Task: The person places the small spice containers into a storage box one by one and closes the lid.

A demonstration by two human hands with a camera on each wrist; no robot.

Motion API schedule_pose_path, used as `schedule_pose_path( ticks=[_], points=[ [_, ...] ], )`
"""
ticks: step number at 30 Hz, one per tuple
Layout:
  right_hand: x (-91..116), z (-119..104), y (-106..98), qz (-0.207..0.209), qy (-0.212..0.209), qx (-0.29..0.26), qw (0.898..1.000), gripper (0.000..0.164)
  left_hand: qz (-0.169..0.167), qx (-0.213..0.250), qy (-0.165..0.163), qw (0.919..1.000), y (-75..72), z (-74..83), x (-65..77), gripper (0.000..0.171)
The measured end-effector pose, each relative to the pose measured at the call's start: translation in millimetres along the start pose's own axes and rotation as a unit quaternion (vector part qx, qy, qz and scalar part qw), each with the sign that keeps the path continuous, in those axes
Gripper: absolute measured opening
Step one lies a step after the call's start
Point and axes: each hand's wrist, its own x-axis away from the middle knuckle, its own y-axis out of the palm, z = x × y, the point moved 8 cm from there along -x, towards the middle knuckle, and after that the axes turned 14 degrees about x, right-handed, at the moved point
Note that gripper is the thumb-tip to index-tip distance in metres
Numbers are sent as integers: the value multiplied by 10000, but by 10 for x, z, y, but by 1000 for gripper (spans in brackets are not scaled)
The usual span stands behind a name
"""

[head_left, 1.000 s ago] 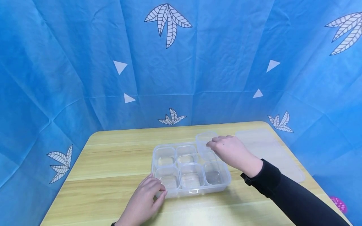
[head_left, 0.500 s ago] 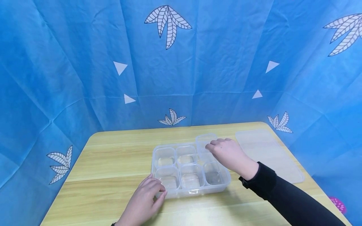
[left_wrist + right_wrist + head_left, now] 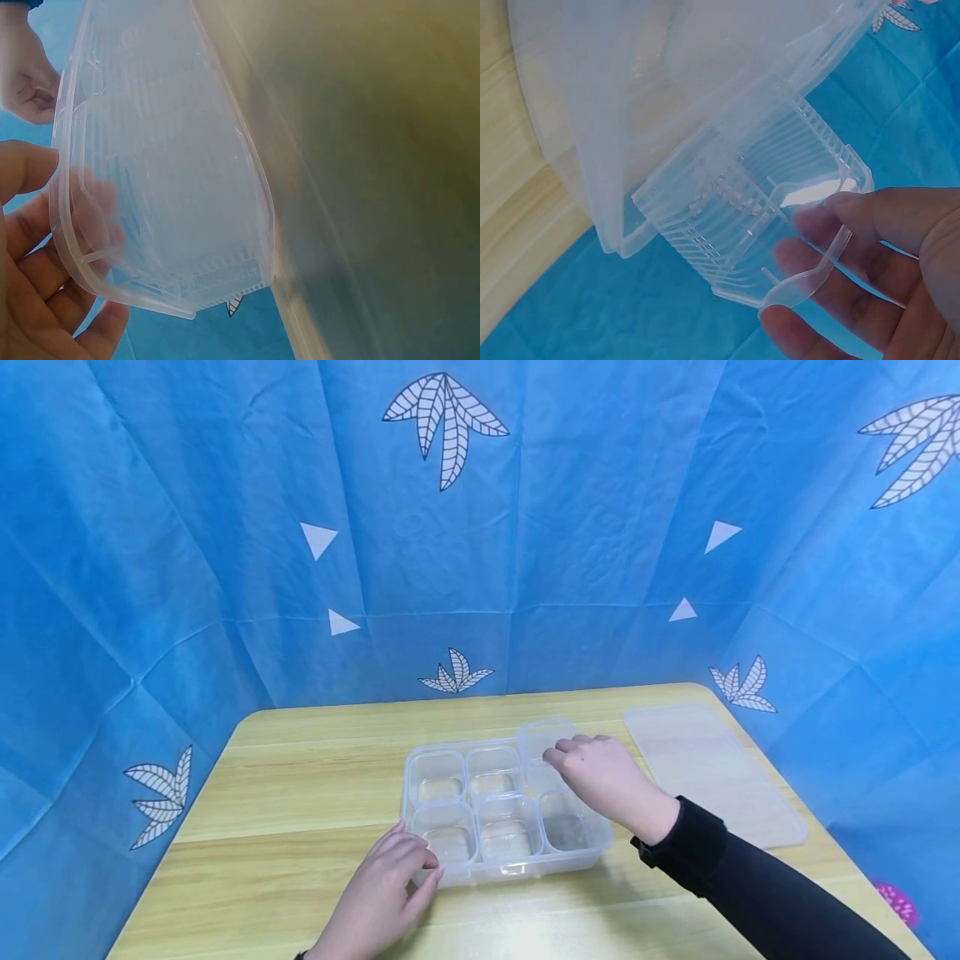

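A clear plastic box [image 3: 517,868] on the table holds several small clear bins in two rows. My left hand [image 3: 384,893] is at its front left corner; in the left wrist view the thumb and curled fingers hold the box's rim [image 3: 66,225]. At the back right slot my right hand [image 3: 606,781] pinches one more small clear bin [image 3: 542,739] by its rim. That bin is tilted and stands higher than its neighbours. Seen from the right wrist, the ribbed bin [image 3: 727,202] hangs between thumb and fingers, its lower end overlapping the box.
A flat translucent lid [image 3: 716,768] lies on the right side of the wood-grain table [image 3: 300,777]. Blue cloth [image 3: 480,552] with printed leaves encloses the table at the back and sides. A pink dotted shape [image 3: 896,903] shows past the right edge.
My right hand has come down slightly with the small bin, which now sits a bit lower at the back right slot. My left hand has stayed in place.
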Motion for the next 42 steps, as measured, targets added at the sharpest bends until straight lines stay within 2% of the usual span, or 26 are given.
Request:
schedule_pose_path(
  ticks=[7, 24, 42],
  points=[
    [20, -1, 38, 117, 73, 56, 9999, 17, 51, 41, 69, 10000, -6, 6, -1, 15],
    [7, 39, 82, -48, 217, -55, 9997, 18, 64, 44, 61, 10000, -8, 5, 5, 14],
    [28, -31, 178, 17, 142, 78, 9999, 21, 71, 0, 92, 9999, -10, 11, 9, 15]
  ],
)
